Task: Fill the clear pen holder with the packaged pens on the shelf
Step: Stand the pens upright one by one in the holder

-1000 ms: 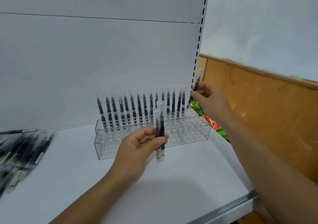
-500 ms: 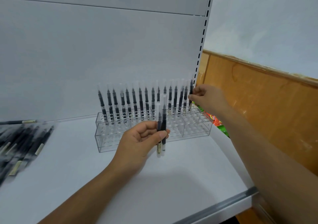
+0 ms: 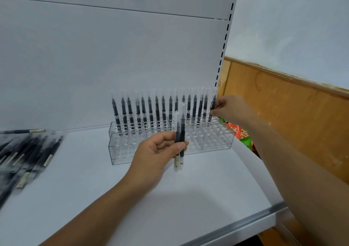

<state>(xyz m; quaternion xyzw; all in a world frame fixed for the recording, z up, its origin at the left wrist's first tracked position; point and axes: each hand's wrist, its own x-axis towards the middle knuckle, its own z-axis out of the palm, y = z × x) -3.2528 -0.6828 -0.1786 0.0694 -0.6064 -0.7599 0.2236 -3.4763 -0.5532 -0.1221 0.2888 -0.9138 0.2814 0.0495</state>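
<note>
"Standing where, exactly, that clear acrylic pen holder (image 3: 170,147) with the grid of holes?"

"At the back of the white metal shelf (image 3: 170,204), nearer its right edge, its long side running along the shelf's back edge. Its rearmost row is lined with black pens in clear sleeves (image 3: 156,111), all upright. The rows in front look empty."

"And the hands?"

"The right hand (image 3: 229,109) is at the holder's right end, fingertips pinching the last black sleeved pen (image 3: 213,104) of that row. The pen leans a little. Whether its foot is fully seated, I can't tell. The left hand (image 3: 156,151) is in front of the holder's middle, fingers and thumb curled round two more sleeved black pens (image 3: 180,143), held vertically."

"So what does the next move turn on?"

"I'd say the axis. Those two pens already point the way the holes run, straight down, and the open holes lie just behind and below the left hand, so it is the nearer one. The right hand must come back across to take a pen."

"Anything further out?"

"A loose heap of sleeved black pens (image 3: 24,157) at the shelf's left edge, well apart from the holder, and red and green packets (image 3: 239,132) beyond the right edge."
</note>
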